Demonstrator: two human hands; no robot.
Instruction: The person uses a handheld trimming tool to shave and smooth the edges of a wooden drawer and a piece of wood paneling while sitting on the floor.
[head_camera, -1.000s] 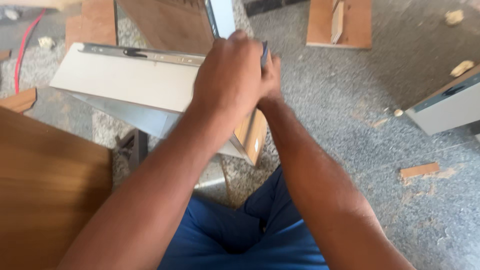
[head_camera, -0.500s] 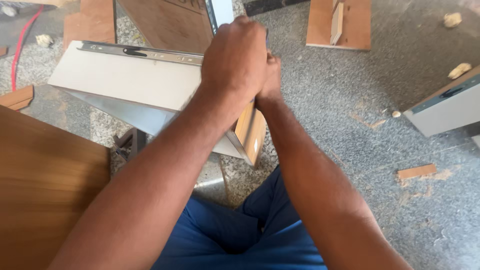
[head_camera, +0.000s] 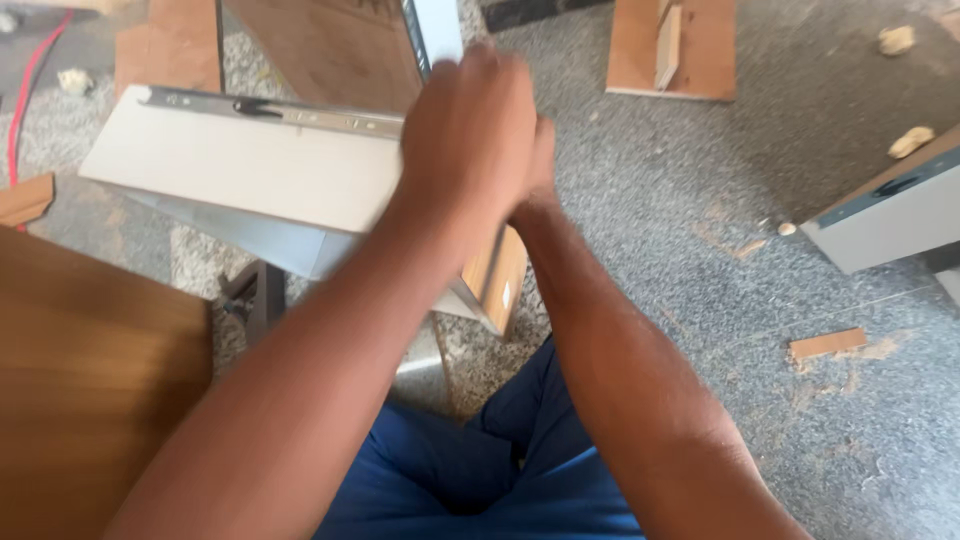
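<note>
Over a speckled grey floor (head_camera: 700, 230), the left hand (head_camera: 465, 135) was curled shut at the near end of a white drawer panel (head_camera: 250, 170) with a metal slide rail (head_camera: 280, 112) already mounted along its far edge. The right hand (head_camera: 540, 170) sat tucked behind it, fingers hidden; whatever both gripped could not be made out. Wood offcuts (head_camera: 825, 343) lay nearby.

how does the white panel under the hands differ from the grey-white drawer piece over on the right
The white panel is raised off the floor and tilted, with the left hand on its right end; the grey-white drawer piece lies apart on the stone floor, untouched. The white panel carries a metal slide rail along its top edge; the drawer piece shows a dark top strip instead. The panel shows nearly whole; the drawer piece is cut off by the frame edge. Both are pale, flat furniture boards.
</note>
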